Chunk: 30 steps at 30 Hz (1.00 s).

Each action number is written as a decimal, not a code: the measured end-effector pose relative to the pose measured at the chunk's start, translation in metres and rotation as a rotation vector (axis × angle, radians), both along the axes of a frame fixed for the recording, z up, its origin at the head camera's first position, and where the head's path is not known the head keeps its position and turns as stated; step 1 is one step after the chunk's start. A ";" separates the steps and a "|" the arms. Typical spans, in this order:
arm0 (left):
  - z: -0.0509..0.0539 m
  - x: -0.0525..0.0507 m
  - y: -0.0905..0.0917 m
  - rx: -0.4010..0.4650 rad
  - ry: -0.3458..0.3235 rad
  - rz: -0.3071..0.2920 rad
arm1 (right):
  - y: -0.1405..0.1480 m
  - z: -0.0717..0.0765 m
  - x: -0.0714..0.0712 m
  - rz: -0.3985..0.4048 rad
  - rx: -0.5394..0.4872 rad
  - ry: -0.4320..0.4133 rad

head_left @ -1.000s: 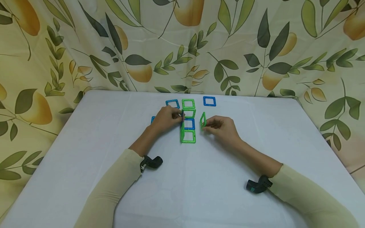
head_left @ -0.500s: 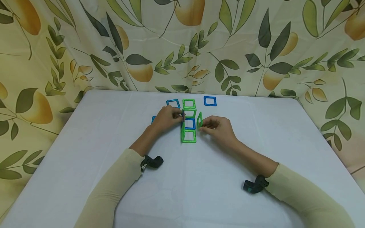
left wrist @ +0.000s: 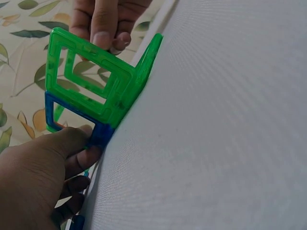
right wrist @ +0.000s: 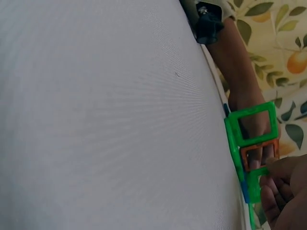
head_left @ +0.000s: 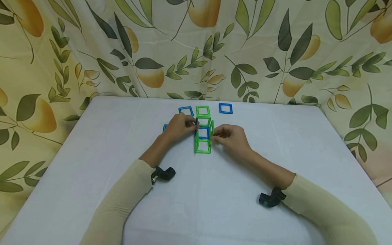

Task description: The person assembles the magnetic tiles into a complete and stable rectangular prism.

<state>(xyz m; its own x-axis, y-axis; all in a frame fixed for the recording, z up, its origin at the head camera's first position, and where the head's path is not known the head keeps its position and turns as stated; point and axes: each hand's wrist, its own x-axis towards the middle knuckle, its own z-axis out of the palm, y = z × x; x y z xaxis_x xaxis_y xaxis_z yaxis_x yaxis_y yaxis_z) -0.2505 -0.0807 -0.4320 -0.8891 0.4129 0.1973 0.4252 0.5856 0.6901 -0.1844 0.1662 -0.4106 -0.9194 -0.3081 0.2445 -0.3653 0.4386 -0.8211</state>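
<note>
My left hand (head_left: 178, 127) pinches an upright square magnetic tile (head_left: 197, 125) on the left side of a small tile structure. That tile looks blue in the left wrist view and orange in the right wrist view. Next to it stands a green tile (left wrist: 81, 98), joined at a green base tile (head_left: 203, 152). Behind this lies a blue base tile (head_left: 203, 137), with another green tile (head_left: 203, 118) beyond. With thumb and fingers, my right hand (head_left: 231, 136) holds an upright green tile (head_left: 212, 128) at the blue base tile's right edge; whether they touch is unclear.
Farther back on the white table (head_left: 196, 204) lie a green tile (head_left: 202, 107), a blue tile (head_left: 225, 112) and a lighter blue tile (head_left: 185, 108). Another blue tile (head_left: 164, 127) is mostly hidden by my left hand. A patterned cloth (head_left: 196, 51) hangs behind the table.
My right hand has moved left with its green tile, bringing it from apart to the right edge of the structure. My left hand has stayed in place on its tile.
</note>
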 end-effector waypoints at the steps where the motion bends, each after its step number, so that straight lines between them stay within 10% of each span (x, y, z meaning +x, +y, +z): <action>1: 0.000 0.000 0.000 -0.002 0.001 0.000 | -0.001 0.000 0.000 0.000 0.003 0.002; 30: 0.001 0.000 0.000 -0.027 0.011 0.000 | -0.009 0.001 -0.008 -0.021 0.063 0.003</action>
<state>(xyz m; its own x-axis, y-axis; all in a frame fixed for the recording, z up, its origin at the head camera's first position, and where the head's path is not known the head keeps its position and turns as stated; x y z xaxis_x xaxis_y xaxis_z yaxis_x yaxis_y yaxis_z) -0.2508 -0.0804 -0.4309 -0.8871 0.4181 0.1956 0.4323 0.6044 0.6692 -0.1928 0.1572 -0.4100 -0.9251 -0.3037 0.2277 -0.3578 0.4972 -0.7904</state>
